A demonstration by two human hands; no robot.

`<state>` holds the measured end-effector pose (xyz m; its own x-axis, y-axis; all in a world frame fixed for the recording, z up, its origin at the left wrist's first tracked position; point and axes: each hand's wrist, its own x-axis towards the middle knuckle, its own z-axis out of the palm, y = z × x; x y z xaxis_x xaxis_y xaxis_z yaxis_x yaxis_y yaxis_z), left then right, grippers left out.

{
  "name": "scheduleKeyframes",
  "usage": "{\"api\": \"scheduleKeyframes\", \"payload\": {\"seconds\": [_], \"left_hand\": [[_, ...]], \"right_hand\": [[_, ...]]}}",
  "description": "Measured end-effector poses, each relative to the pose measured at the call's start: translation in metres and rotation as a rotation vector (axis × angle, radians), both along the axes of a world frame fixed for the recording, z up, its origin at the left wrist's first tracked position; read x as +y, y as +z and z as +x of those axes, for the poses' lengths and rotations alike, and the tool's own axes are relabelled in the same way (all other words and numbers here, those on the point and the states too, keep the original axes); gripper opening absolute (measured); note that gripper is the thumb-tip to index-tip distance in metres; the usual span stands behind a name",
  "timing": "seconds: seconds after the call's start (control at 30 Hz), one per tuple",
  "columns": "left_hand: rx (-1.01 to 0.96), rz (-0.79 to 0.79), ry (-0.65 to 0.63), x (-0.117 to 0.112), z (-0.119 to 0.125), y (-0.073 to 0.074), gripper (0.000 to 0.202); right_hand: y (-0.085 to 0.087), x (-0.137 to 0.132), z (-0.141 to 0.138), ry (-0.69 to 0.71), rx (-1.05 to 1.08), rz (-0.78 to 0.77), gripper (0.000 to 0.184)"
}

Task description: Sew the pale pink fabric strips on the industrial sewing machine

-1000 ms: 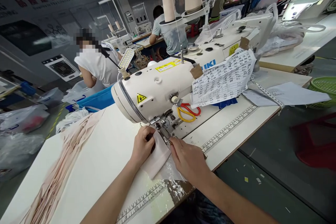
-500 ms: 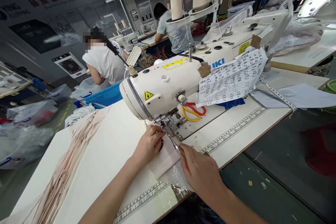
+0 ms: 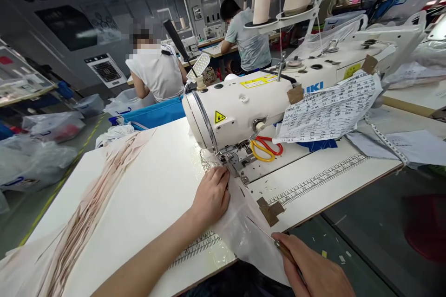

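Observation:
Beside the presser foot of a white sewing machine (image 3: 237,111), my left hand (image 3: 211,195) is closed, its fingers pressed together on a pale pink fabric piece (image 3: 244,236). The cloth runs from the needle area down over the table's front edge. My right hand (image 3: 313,264) is closed around the handle of an awl (image 3: 262,229). Its thin metal point lies over the cloth and points toward the machine. My left fingertips hide part of the stitching area. Scissors (image 3: 266,148) with red and yellow handles lie behind the needle area.
A long pile of pale pink fabric strips (image 3: 94,195) lies on the left of the table. A handwritten sheet (image 3: 331,106) hangs on the machine, near a tape measure (image 3: 386,141). Brown tape (image 3: 270,211) sticks to the front edge. Two people sit working beyond.
My right hand has drawn back from the needle area toward the lower right, still holding the awl. The fabric now spreads out more toward me. My left hand stays by the presser foot.

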<state>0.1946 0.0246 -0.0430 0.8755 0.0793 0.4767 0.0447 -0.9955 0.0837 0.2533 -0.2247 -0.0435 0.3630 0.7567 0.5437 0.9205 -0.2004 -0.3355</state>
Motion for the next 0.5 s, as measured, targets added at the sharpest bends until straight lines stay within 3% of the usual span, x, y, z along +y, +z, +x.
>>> {"api": "scheduleKeyframes", "payload": {"seconds": [0.2,0.5], "left_hand": [[-0.004,-0.042,-0.045,0.003,-0.009,-0.002,0.047],[-0.016,0.030,0.015,0.001,-0.006,-0.010,0.047]], "right_hand": [[-0.010,-0.005,0.001,0.016,0.075,-0.115,0.030],[0.000,0.005,0.007,-0.041,0.017,-0.086,0.029]]}}
